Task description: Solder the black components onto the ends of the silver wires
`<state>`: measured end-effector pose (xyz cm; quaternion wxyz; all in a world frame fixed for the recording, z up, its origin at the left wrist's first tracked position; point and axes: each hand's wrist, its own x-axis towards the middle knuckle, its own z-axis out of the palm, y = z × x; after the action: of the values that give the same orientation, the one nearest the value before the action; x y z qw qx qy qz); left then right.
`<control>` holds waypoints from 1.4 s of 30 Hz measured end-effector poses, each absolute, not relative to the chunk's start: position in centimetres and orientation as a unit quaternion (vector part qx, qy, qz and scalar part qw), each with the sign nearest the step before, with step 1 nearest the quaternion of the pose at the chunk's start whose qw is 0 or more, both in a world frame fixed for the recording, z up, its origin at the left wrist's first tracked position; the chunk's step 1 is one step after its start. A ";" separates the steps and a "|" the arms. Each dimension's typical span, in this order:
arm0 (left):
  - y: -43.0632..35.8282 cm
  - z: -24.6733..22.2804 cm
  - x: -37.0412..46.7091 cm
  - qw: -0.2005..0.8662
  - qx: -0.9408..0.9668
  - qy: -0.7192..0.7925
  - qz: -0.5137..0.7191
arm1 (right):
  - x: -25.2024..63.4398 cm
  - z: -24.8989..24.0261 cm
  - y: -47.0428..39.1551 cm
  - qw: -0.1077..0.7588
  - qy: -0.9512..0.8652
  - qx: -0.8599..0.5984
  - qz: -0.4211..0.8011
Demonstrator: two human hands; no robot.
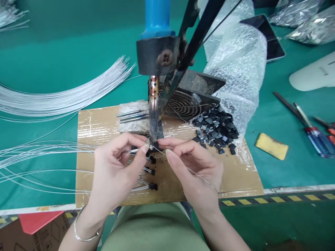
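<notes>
A soldering iron (154, 104) with a blue handle is clamped tip-down above the cardboard. Its tip meets a small silvery piece just at the fingertips of both hands. My left hand (123, 160) pinches a thin white wire there; the wire's end is partly covered by the fingers. Between thumb and forefinger, my right hand (193, 164) grips a thin solder wire (201, 177), which runs from the iron's tip back under the palm. Beneath and beside my left hand lie several white wires (52, 150) ending in small black connectors (153, 186).
Loose black pieces (217, 129) are heaped right of a small fan (187, 104). Metal rods (133, 115) lie on a pale block. A wire bundle (78, 96) spreads at left. A yellow sponge (272, 145), screwdrivers (316, 139) and bubble wrap (235, 66) are at right.
</notes>
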<state>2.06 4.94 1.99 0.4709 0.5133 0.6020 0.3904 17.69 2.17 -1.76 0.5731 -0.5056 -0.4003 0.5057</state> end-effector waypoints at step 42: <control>4.8 1.9 2.1 0.463 0.522 0.593 0.401 | 17.0 -2.2 2.2 0.601 -0.414 -0.495 0.472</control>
<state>2.06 4.82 1.86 0.4633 0.5220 0.5934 0.4009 17.03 2.16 -2.18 0.6010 -0.4947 -0.4135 0.4723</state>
